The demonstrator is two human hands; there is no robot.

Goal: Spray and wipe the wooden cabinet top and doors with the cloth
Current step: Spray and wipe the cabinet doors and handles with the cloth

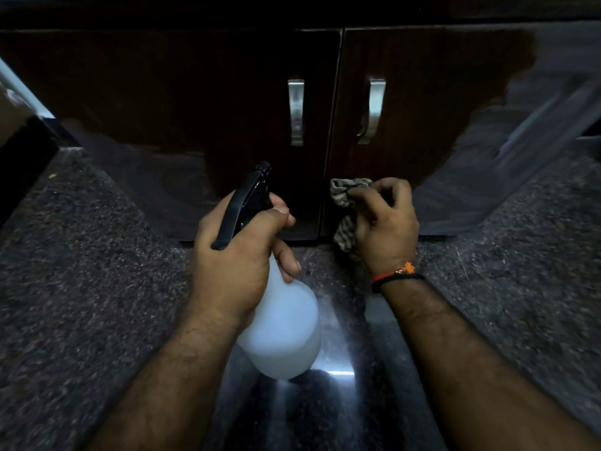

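Hands working low before the doors (195, 102). Left hand (234, 255) gripping the bottle (283, 333) by its neck, nozzle aiming at the left door. Right hand (387, 226) clutching the bunched cloth (344, 196), pressing it near the right door's bottom edge, above the floor (81, 271).

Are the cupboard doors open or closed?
Closed. Both cabinet doors sit flush, only a thin dark seam between their handles.

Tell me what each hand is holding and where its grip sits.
Left hand grips the spray bottle at its neck, below the black trigger head. Right hand holds the bunched checked cloth.
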